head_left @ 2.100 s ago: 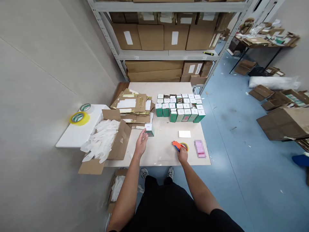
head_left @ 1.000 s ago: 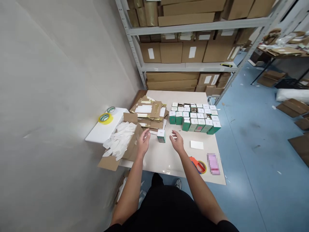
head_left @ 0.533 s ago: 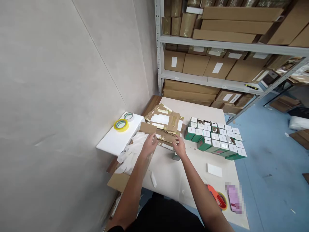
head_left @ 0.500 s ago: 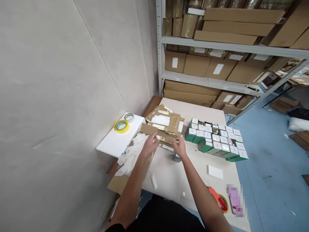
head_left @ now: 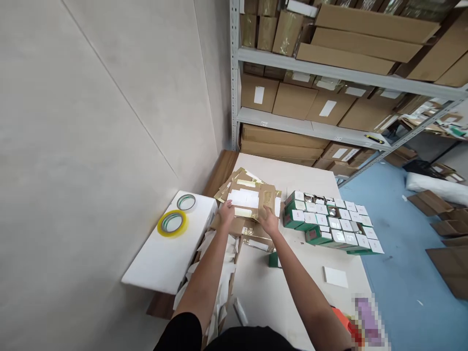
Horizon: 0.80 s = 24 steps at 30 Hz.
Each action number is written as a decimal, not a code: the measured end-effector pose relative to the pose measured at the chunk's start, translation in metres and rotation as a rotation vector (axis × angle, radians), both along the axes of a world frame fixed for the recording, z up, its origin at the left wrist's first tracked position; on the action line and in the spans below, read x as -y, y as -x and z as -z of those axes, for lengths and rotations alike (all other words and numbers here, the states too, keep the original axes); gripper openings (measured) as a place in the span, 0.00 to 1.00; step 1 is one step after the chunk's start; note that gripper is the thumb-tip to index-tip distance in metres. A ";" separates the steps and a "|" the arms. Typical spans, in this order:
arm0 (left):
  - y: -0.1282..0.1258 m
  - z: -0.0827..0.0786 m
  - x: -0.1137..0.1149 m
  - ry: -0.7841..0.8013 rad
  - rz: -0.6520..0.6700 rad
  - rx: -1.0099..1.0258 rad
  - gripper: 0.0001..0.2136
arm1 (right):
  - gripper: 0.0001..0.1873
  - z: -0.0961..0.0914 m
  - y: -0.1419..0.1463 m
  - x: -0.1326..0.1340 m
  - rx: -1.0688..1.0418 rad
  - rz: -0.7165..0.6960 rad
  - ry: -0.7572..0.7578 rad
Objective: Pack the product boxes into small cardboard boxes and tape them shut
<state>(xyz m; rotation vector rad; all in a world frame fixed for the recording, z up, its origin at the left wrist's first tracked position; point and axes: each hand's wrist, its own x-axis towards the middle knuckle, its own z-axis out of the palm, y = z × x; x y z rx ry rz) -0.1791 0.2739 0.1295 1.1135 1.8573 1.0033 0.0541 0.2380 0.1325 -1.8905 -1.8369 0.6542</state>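
Note:
A flattened cardboard box (head_left: 268,196) with white labels and shiny tape lies on top of a loose stack of flat cardboard (head_left: 234,178). My left hand (head_left: 226,212) is closed on its near left edge, thumb on top. At its near right edge, my right hand (head_left: 268,220) grips the same piece with bent fingers; the fingertips underneath are hidden. More taped cardboard (head_left: 237,225) lies just below my hands. A small green box (head_left: 274,260) stands near my right wrist, partly covered by my forearm.
Several green-and-white boxes (head_left: 338,225) stand in rows on the table's right. Tape rolls (head_left: 171,223) rest on a white block (head_left: 153,263) at left. An open carton of white paper (head_left: 223,273) lies beside my left arm. A shelf (head_left: 292,126) holds brown boxes behind.
Both hands have moved forward from the stack's near side onto the labelled flattened box and closed on its edges. My view has shifted, so the tape rolls look nearer.

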 end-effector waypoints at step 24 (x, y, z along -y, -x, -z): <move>-0.019 -0.054 -0.057 0.046 0.098 -0.095 0.14 | 0.30 0.048 -0.021 -0.021 0.001 -0.039 0.243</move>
